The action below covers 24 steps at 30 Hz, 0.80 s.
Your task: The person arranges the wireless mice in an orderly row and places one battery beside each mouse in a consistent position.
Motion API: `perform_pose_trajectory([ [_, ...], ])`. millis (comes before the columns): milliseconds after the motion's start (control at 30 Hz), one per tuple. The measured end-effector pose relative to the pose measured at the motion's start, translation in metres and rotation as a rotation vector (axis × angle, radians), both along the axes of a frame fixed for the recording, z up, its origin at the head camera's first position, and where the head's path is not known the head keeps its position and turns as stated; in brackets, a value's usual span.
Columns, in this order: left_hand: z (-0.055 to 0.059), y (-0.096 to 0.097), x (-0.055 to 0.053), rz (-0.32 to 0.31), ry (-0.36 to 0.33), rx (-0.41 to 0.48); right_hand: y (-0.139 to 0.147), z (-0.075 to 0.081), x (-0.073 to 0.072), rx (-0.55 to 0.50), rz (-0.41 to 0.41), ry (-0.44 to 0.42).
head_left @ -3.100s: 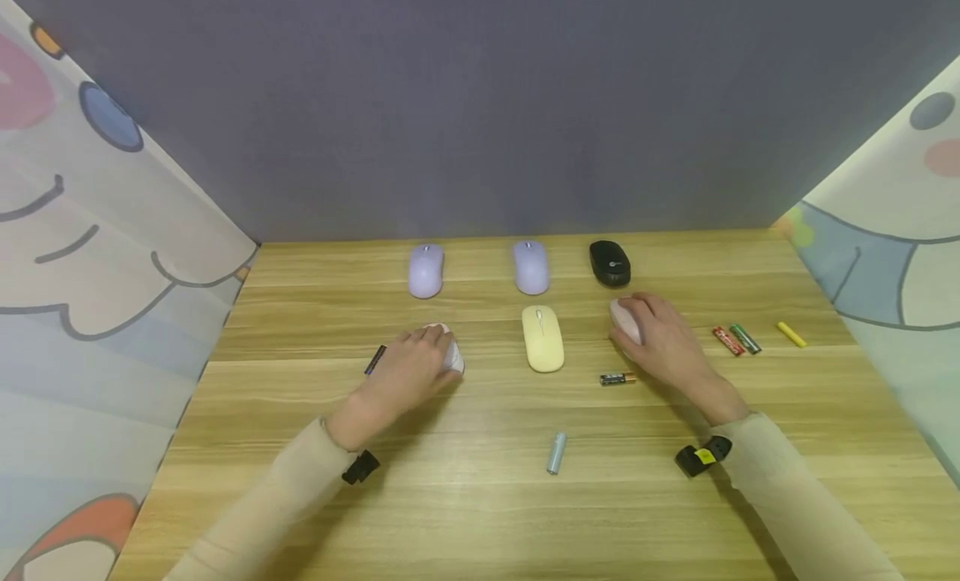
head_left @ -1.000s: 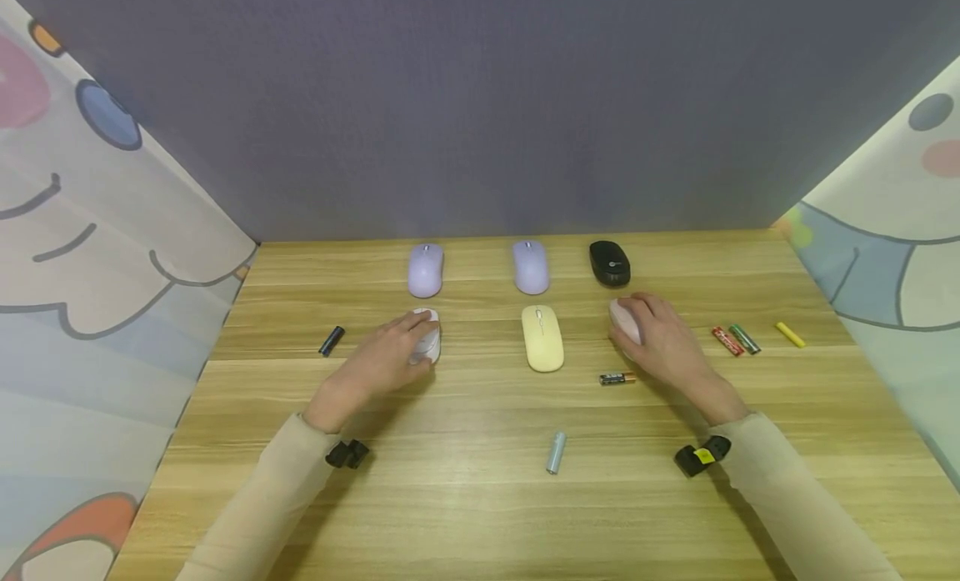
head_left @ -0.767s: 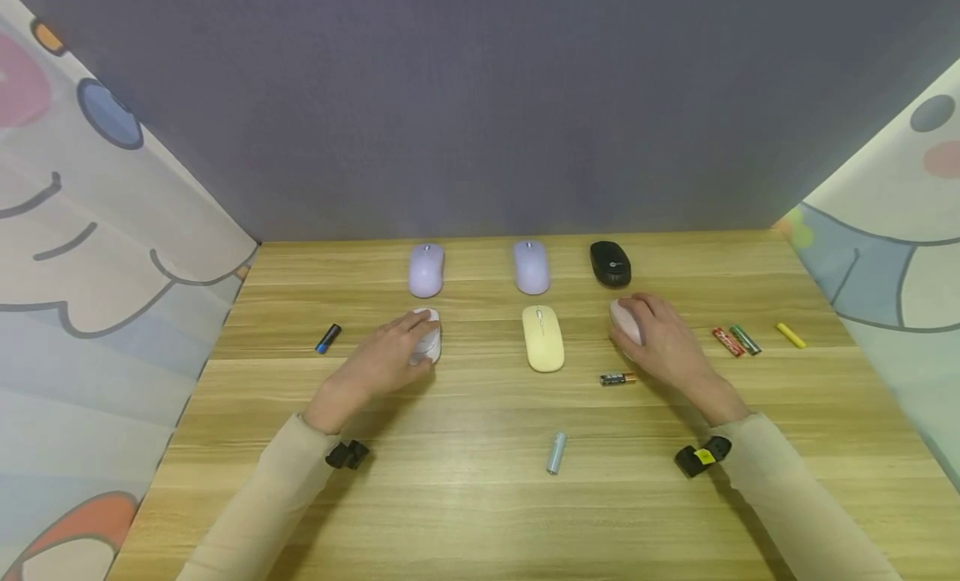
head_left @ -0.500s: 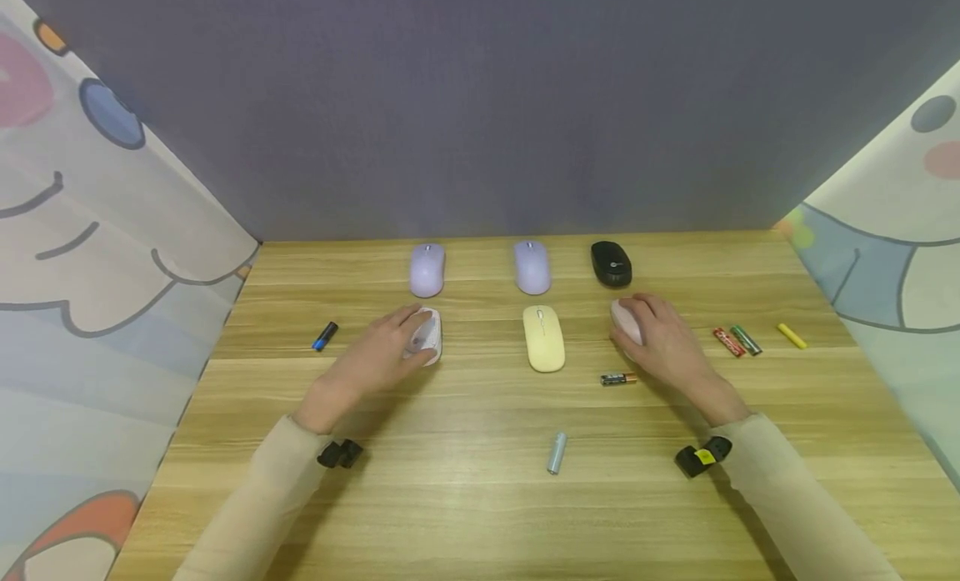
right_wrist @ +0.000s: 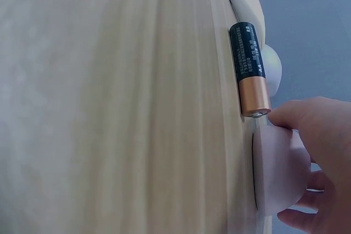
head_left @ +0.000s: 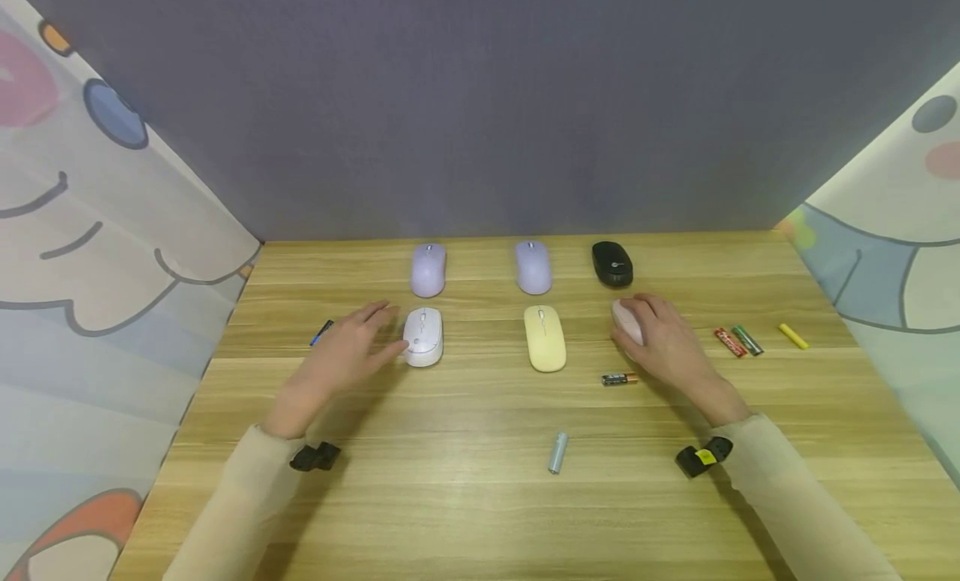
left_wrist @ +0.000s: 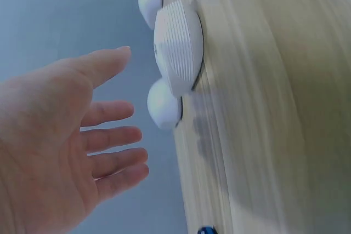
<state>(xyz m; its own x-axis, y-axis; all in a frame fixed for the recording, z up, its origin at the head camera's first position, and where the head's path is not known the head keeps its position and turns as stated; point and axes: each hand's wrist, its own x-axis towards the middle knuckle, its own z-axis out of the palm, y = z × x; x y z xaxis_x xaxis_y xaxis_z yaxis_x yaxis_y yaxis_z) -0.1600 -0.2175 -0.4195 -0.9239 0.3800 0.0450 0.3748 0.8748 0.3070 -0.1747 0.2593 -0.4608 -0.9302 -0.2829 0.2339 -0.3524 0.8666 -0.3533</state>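
Observation:
My left hand (head_left: 341, 353) hovers just left of a white computer mouse (head_left: 423, 338), fingers extended and nothing in them. In the left wrist view, the thumb and fingers stand apart from that ribbed-sided mouse (left_wrist: 181, 47). A dark battery with a blue end (head_left: 321, 333) lies beyond this hand, partly hidden by it. My right hand (head_left: 663, 345) grips a pale pink mouse (head_left: 626, 322) on the table. The right wrist view shows the thumb on the pink mouse's (right_wrist: 279, 171) near side and fingers on its far side. Close by lies a black and copper battery (right_wrist: 249, 67).
Two lilac mice (head_left: 429, 271) and a black mouse (head_left: 612, 264) line the table's back. A yellow mouse (head_left: 545, 339) sits mid-table, a grey battery (head_left: 557, 453) nearer the front. Red (head_left: 730, 342), green (head_left: 747, 339) and yellow (head_left: 792, 336) batteries lie at right.
The white mouse shifted left under my left hand, which then let go and drew away leftward. The blue-ended battery rolled left too. My right hand stayed on the pink mouse.

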Motion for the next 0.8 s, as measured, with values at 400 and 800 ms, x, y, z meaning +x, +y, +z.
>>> perform_pose_trajectory([
  [400, -0.001, -0.024, 0.007, 0.044, -0.008, 0.033, 0.0, 0.0, 0.0, -0.003, -0.002, -0.001],
  [800, 0.0, -0.039, 0.015, 0.093, 0.003, 0.038, 0.0, -0.001, -0.001, -0.006, 0.008, 0.006],
])
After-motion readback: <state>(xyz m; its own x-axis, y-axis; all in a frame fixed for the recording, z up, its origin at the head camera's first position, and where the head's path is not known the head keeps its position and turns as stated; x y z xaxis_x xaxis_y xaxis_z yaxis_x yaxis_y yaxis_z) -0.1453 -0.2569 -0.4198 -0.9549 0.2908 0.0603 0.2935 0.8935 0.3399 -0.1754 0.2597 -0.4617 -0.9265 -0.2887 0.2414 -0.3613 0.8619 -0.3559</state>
